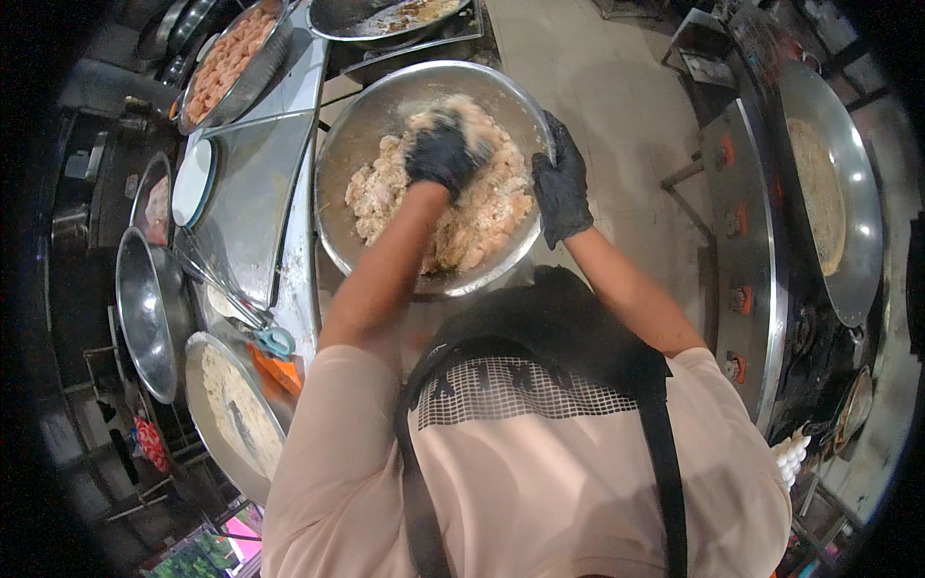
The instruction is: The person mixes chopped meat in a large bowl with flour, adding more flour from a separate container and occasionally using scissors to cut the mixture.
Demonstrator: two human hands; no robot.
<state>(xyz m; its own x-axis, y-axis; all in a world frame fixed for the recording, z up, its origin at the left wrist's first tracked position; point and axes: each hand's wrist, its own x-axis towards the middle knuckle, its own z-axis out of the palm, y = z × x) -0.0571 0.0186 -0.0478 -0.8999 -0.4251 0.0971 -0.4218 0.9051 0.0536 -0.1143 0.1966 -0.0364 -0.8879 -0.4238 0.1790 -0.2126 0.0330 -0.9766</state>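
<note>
A large steel mixing bowl (pixel 332 183) is in front of me, filled with pale, flour-coated meat pieces (pixel 482 217). Inside it, my left hand (pixel 441 154), in a black glove, is down among the pieces. Motion smears its fingers, and part of them is hidden by the coating and meat. My right hand (pixel 564 183), also black-gloved, grips the bowl's right rim with the thumb on the near side.
On the left are a metal counter (pixel 255 183), a pan of raw meat pieces (pixel 231 67), white plates (pixel 193 183), a whisk (pixel 217 279), an empty steel bowl (pixel 145 308) and a bowl of flour (pixel 236 405). A wok with oil (pixel 819 193) stands right, beside burner knobs (pixel 740 299).
</note>
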